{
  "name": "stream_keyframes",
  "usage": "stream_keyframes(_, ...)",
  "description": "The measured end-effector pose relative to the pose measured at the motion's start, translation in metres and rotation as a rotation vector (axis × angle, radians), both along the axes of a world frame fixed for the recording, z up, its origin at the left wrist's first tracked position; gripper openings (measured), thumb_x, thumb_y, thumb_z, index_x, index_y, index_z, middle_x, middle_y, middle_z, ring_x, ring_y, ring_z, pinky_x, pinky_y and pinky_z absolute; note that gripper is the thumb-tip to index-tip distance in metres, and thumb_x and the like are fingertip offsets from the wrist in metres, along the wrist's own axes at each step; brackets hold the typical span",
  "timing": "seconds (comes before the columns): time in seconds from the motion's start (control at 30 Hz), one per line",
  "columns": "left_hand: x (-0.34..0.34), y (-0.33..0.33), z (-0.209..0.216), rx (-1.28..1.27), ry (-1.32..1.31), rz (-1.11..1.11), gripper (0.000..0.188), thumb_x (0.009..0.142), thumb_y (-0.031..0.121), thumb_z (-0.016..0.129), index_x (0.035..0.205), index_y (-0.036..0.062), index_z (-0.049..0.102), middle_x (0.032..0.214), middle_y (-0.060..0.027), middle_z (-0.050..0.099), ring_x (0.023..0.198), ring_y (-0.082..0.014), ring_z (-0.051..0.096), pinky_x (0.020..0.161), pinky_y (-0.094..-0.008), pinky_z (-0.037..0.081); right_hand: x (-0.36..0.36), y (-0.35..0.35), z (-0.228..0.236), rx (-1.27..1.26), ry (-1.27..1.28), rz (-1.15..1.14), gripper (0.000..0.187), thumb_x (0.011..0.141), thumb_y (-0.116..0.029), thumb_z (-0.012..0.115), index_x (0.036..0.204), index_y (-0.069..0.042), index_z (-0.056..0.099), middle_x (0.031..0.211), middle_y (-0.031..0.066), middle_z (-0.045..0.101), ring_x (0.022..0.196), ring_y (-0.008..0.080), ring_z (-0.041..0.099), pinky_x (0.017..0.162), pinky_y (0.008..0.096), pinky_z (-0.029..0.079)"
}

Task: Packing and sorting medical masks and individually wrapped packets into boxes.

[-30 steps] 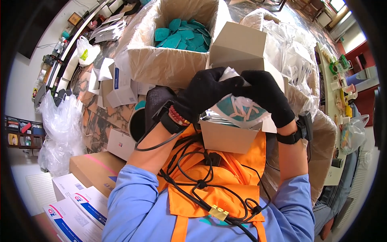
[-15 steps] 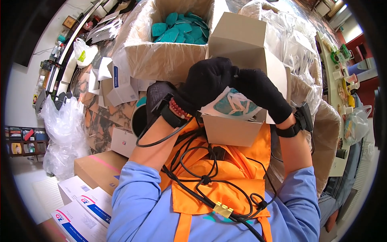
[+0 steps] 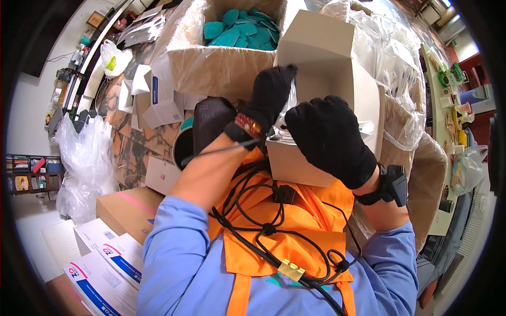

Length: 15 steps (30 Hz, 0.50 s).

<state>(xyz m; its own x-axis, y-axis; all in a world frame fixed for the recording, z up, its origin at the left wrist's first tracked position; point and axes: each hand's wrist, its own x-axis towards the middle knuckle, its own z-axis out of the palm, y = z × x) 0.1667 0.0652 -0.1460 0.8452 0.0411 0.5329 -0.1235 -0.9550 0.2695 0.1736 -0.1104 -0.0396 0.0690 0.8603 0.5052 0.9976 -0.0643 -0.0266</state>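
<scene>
Both my hands wear black gloves and work over an open cardboard box (image 3: 298,164) at my lap. My left hand (image 3: 271,89) is closed at the box's left side, its fingertips pinching a strip of clear plastic bag (image 3: 291,99). Lower and to the right, my right hand (image 3: 329,139) is curled into a fist, back upward, around the bag's lower part. White edges show beside its fingers. The right hand hides most of the bag and its contents. Inside the box, white pieces (image 3: 366,127) show past the right hand.
Ahead stands a plastic-lined carton (image 3: 221,66) of teal pads (image 3: 245,31). Another lined carton with clear plastic bags (image 3: 387,58) is at the right. Left are flattened boxes, a bundle of clear plastic (image 3: 84,163) and stacked white boxes (image 3: 105,279). Black cables (image 3: 269,229) hang over my orange apron.
My hands, together at the bag's top before, have moved apart. The right hand has come down and toward me, now covering the teal contents seen earlier.
</scene>
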Motion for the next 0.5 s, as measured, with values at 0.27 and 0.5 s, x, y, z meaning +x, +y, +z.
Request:
stream_keyframes(0.27, 0.025, 0.061, -0.007, -0.090, 0.109, 0.164, 0.034, 0.087, 0.006, 0.049, 0.120, 0.0033, 0.058, 0.108, -0.0203, 0.063, 0.096, -0.0346, 0.062, 0.081, -0.0422, 0.050, -0.003, -0.023, 0.027, 0.195, -0.234, -0.126, 0.018, 0.073, -0.019, 0.063, 0.091, -0.015, 0.062, 0.078, 0.0001, 0.056, 0.068, 0.0196, 0.054, 0.064, 0.0358, 0.041)
stream_keyframes(0.5, 0.014, 0.067, 0.028, -0.643, -0.432, 0.082, 0.024, 0.085, 0.015, 0.067, 0.104, 0.0031, 0.060, 0.091, -0.0150, 0.065, 0.083, -0.0280, 0.064, 0.074, -0.0366, 0.051, 0.063, -0.013, 0.035, 0.442, -0.246, -0.344, 0.018, 0.077, -0.016, 0.071, 0.094, -0.015, 0.064, 0.082, 0.0016, 0.064, 0.073, 0.0204, 0.062, 0.067, 0.0319, 0.049)
